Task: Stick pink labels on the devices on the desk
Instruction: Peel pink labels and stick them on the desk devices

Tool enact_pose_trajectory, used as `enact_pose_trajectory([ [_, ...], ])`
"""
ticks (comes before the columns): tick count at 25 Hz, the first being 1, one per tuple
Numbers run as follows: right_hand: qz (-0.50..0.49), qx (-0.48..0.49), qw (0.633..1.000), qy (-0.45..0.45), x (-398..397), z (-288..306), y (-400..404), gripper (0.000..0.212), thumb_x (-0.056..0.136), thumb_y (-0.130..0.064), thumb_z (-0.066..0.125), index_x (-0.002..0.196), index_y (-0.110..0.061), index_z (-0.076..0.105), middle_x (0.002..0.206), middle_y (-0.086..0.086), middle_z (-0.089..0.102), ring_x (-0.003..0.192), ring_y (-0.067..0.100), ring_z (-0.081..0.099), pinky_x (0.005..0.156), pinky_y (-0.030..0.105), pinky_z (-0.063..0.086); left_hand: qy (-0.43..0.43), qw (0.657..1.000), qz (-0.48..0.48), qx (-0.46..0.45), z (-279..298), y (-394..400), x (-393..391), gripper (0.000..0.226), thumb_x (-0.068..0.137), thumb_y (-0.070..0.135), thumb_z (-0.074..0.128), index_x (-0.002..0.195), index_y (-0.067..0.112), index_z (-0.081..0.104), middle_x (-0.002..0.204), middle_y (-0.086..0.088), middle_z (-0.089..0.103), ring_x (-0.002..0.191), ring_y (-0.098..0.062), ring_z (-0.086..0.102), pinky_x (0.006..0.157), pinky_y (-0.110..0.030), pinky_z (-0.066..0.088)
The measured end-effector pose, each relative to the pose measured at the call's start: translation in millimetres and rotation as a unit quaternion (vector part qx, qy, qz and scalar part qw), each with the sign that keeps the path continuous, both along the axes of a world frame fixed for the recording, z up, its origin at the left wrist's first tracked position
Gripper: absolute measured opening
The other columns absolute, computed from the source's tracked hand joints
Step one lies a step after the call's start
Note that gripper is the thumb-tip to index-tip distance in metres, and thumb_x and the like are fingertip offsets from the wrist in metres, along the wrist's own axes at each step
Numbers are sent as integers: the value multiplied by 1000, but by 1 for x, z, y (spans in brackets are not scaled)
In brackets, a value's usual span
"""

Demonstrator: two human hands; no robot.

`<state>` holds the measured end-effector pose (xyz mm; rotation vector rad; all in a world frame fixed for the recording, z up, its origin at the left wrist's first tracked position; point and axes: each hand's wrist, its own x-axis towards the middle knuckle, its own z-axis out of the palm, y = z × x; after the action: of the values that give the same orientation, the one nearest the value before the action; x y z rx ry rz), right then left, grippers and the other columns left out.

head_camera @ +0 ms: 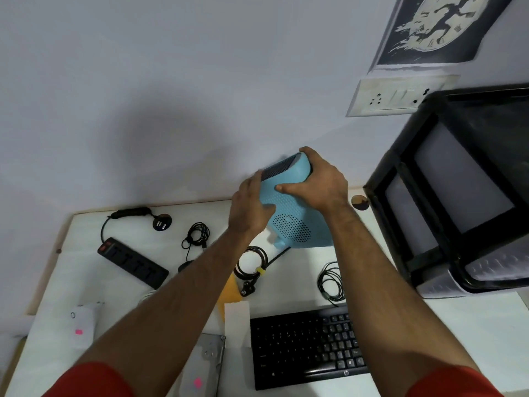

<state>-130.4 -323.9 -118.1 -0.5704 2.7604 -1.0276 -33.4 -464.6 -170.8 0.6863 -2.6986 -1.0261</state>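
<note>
- The blue heater [294,213] stands at the back of the tabletop [472,333], close to the wall, tilted with its dark grille top leaning away from me; my hands cover much of its upper body, so I cannot tell whether a label is on it.
- My right hand [317,184] is clamped over its top right corner, thumb lying across the perforated face, fingers curled over the far edge and out of sight.
- My left hand [252,207] grips its left side, fingers wrapped round the edge and thumb on the face.
- A coiled black cable [250,263] with a plug lies just in front of the heater, partly behind my left forearm.
- A hard drive [204,365] near the front edge carries a pink label [197,382]; my arm cuts off its left side.
- A white device [83,325] at the far left bears a second pink label [78,332].
- The black keyboard [306,345] sits between my forearms, the power strip [133,262] to the left.
</note>
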Motion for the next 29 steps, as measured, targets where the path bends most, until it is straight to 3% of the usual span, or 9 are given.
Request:
enact_pose_trajectory([
  [2, 28, 25, 999, 24, -1, -7, -24, 96, 58, -64, 80, 142, -37, 42, 126, -9, 66, 115, 22, 62, 93, 36, 47, -47, 998, -15, -31, -10, -15, -6, 89, 76, 32, 74, 150, 20, 26, 139, -13, 48, 120, -33, 53, 99, -46, 47],
  [5, 63, 65, 993, 72, -3, -17, -56, 94, 56, -65, 77, 139, -36, 45, 117, -5, 67, 107, 25, 63, 84, 36, 48, -67, 998, 13, 2, -24, -39, -7, 85, 71, 42, 77, 143, 22, 36, 127, -11, 59, 110, -32, 59, 89, -46, 52],
  [11, 120, 126, 977, 119, -5, -51, -109, 98, 55, -64, 76, 142, -31, 46, 114, -1, 67, 103, 26, 63, 80, 38, 51, -33, 995, 62, 65, -52, -69, 1, 71, 74, 33, 80, 134, 19, 45, 116, -2, 67, 101, -24, 63, 75, -30, 47],
  [14, 166, 165, 961, 146, -4, -70, -125, 100, 55, -59, 77, 144, -26, 46, 114, 3, 67, 101, 28, 62, 80, 37, 49, -48, 989, 97, 97, -72, -70, 6, 67, 74, 35, 79, 130, 16, 45, 112, -4, 68, 96, -26, 65, 71, -32, 50],
  [18, 215, 211, 939, 167, 2, -86, -144, 98, 57, -54, 76, 144, -24, 46, 119, 9, 65, 107, 31, 61, 89, 41, 47, -60, 983, 124, 125, -94, -70, 14, 66, 76, 36, 78, 127, 11, 43, 112, -11, 67, 95, -32, 65, 74, -41, 56],
  [22, 284, 264, 909, 155, 6, -92, -153, 94, 66, -55, 73, 148, -21, 41, 129, 14, 61, 118, 34, 58, 103, 44, 42, -85, 978, 123, 146, -107, -63, 21, 61, 80, 36, 76, 125, 7, 46, 114, -14, 67, 99, -35, 65, 71, -33, 50],
  [26, 317, 205, 921, 93, 11, -76, -147, 92, 63, -46, 67, 148, -18, 45, 140, 15, 58, 132, 33, 50, 108, 45, 41, -112, 975, 128, 143, -104, -66, 21, 57, 83, 39, 72, 126, 10, 48, 115, -13, 67, 99, -34, 65, 72, -33, 50],
  [29, 250, 66, 960, 109, 29, -67, -131, 68, 70, -28, 72, 136, -14, 59, 135, 14, 62, 128, 33, 54, 103, 47, 47, -124, 976, 135, 120, -91, -68, 29, 52, 86, 36, 67, 126, 9, 46, 108, -12, 68, 94, -31, 65, 66, -31, 47],
])
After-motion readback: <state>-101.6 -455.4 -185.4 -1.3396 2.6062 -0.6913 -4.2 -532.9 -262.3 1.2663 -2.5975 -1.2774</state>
